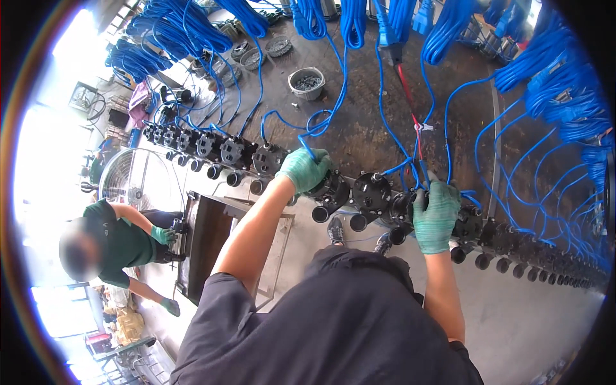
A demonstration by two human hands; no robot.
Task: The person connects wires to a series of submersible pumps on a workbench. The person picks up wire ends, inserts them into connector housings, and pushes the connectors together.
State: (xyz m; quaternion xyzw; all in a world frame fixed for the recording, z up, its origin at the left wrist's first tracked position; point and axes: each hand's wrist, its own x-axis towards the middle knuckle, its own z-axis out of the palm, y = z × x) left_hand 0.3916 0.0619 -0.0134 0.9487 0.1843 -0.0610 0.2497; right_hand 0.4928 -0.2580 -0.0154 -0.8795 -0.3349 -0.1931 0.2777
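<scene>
1. The left hand (304, 170), in a green glove, is bent over a black motor housing (330, 190), with its fingers partly curled. A blue cable (310, 149) meets it at the fingers; whether it is gripped, I cannot tell.
2. The right hand (437, 218), gloved also, is half closed beside another black housing (402, 204), near a knot of blue cables (414, 172). The fingertips are partly hidden, so I cannot say what they hold.
3. Between the hands stands one more black housing (372, 192), at the near edge of the dark worktop (360, 136). Each of these housings has a short pipe stub (359, 222) toward the person.
4. I judge the housings stiff and rather heavy, perhaps smooth under a glove. The round body seems the better place to take hold; the stub looks more suitable only for steadying.
5. The cables should be light and flexible, but springy and easy to tangle. It seems wise to hold them close to the housing without pulling at the joint.
6. Farther out are a red cord (406, 90) with a white clip (423, 127), a bowl (311, 95) of small metal parts, and hanging cable coils (437, 43).
</scene>
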